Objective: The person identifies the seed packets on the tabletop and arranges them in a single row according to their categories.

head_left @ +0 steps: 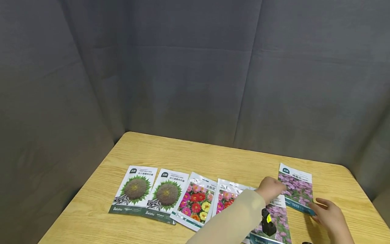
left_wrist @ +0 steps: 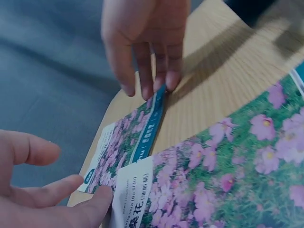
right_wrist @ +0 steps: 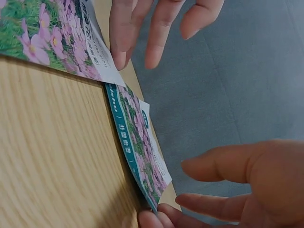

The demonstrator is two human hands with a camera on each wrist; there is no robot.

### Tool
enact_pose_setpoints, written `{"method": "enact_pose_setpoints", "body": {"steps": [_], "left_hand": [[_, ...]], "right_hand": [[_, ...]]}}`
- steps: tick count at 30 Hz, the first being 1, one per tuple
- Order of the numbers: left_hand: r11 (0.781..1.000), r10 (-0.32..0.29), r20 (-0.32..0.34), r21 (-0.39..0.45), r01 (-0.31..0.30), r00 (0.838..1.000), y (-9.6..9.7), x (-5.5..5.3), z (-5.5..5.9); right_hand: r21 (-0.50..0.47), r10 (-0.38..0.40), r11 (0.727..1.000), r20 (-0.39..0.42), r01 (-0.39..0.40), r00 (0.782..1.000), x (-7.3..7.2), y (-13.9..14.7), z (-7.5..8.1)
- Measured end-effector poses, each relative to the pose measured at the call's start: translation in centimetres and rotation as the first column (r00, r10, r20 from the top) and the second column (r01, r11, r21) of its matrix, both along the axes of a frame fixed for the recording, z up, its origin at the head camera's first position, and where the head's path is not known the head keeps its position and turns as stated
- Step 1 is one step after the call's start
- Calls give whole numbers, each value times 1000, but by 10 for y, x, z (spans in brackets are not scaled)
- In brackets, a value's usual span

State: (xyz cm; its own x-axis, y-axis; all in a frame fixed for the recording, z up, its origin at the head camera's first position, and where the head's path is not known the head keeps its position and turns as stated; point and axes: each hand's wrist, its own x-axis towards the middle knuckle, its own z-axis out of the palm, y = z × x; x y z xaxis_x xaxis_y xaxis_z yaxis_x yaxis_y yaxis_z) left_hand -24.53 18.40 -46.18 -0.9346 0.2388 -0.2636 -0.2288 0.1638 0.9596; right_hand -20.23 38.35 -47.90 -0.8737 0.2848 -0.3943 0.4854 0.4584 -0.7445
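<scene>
Several glossy seed packets lie picture side up. At the far right is a pink-flower packet point(head_left: 296, 189), its top toward the table's back. My right hand point(head_left: 330, 217) reaches in from the right, fingertips right at that packet's lower right teal corner, which stands slightly up in the right wrist view. My left hand point(head_left: 270, 189) is at its left edge, fingers at the white top of a second pink-flower packet point(head_left: 278, 220). Part of this nearer packet is hidden under my left sleeve. The fingers point(left_wrist: 47, 153) of my left hand are spread and relaxed.
Left of the pink packets lie two mixed-flower packets point(head_left: 196, 200) and two sunflower packets point(head_left: 135, 189), in an overlapping row. The wooden table point(head_left: 91, 210) has rounded back corners. Grey cloth point(head_left: 189, 84) hangs behind it.
</scene>
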Motion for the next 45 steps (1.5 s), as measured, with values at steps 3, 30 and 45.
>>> {"method": "enact_pose_setpoints", "body": {"steps": [3, 30, 45], "left_hand": [[999, 11, 28, 43, -12, 1000, 1, -2, 1], [978, -93, -151, 171, 118, 984, -17, 1, 9], [974, 62, -220, 225, -11, 973, -5, 16, 6]], "right_hand": [[-1, -1, 1000, -46, 1, 999, 1, 1, -3], [-212, -378, 922, -315, 324, 871, 11, -9, 17], [104, -28, 993, -197, 49, 980, 17, 17, 32]]}}
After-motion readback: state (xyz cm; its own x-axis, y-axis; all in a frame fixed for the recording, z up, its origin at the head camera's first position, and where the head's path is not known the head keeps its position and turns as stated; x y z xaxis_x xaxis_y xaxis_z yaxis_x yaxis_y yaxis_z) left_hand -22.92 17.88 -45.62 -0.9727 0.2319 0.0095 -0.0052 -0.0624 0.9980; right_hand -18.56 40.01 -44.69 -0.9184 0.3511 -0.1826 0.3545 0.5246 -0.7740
